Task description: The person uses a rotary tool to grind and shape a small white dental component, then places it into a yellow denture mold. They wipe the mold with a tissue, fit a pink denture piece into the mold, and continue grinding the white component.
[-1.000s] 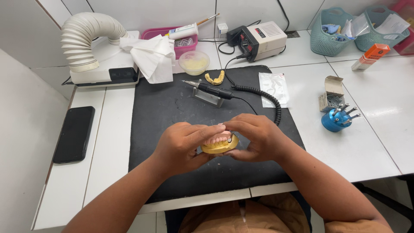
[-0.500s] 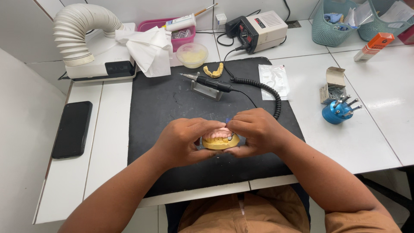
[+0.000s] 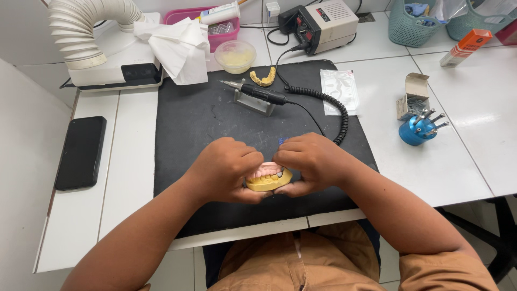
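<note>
Over a black mat (image 3: 215,124) covering the white surface (image 3: 458,161), both hands are gripping a yellow dental cast (image 3: 268,181) at the mat's six o'clock edge, the left hand (image 3: 226,170) and right hand (image 3: 312,161) pinching it from either side. The stone model is looking rigid, small and likely brittle, best held by its solid base rather than the pink gum and teeth (image 3: 266,170) on top. A rotary handpiece (image 3: 258,92) is resting on its stand at twelve o'clock.

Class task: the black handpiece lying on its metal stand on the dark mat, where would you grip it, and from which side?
Probably grip the handpiece around its thick black body, coming from above: it lies flat across the metal stand, the slim tip points left, and the coiled cord leaves its right end.
</note>
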